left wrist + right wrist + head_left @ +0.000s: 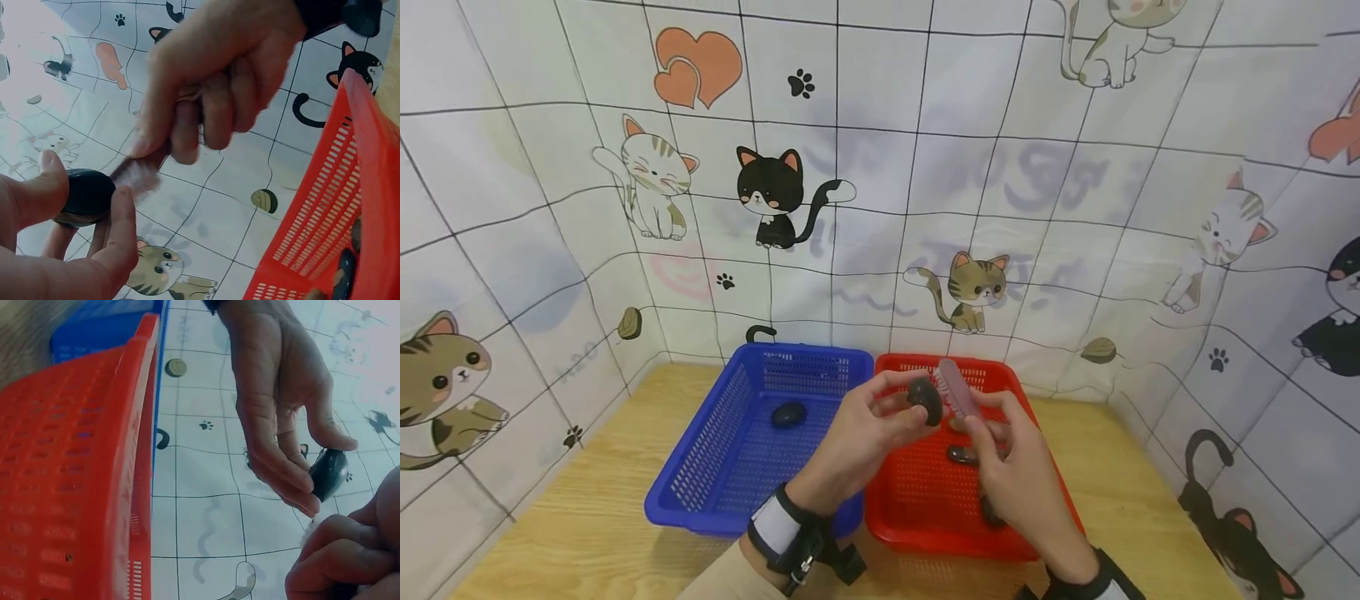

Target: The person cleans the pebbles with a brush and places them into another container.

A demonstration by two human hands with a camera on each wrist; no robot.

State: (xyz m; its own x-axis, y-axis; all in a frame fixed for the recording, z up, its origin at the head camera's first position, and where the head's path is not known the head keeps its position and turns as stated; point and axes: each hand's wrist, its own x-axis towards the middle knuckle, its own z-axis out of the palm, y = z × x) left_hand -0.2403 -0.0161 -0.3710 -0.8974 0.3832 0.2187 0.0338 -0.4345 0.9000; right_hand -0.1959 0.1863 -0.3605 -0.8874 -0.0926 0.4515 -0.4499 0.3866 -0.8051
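Head view, in hands, stone left, brush right

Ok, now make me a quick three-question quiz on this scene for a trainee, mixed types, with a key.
1. Fill the gap: the left hand holds a dark stone, and the right hand holds a pink ____.

2. Multiple choice: in the head view, where does the red basket stand?
a) left of the blue basket
b) right of the blue basket
c) inside the blue basket

3. True or false: in the head view, the blue basket has nothing in it.

Key
1. Brush.
2. b.
3. False; another stone lies in it.
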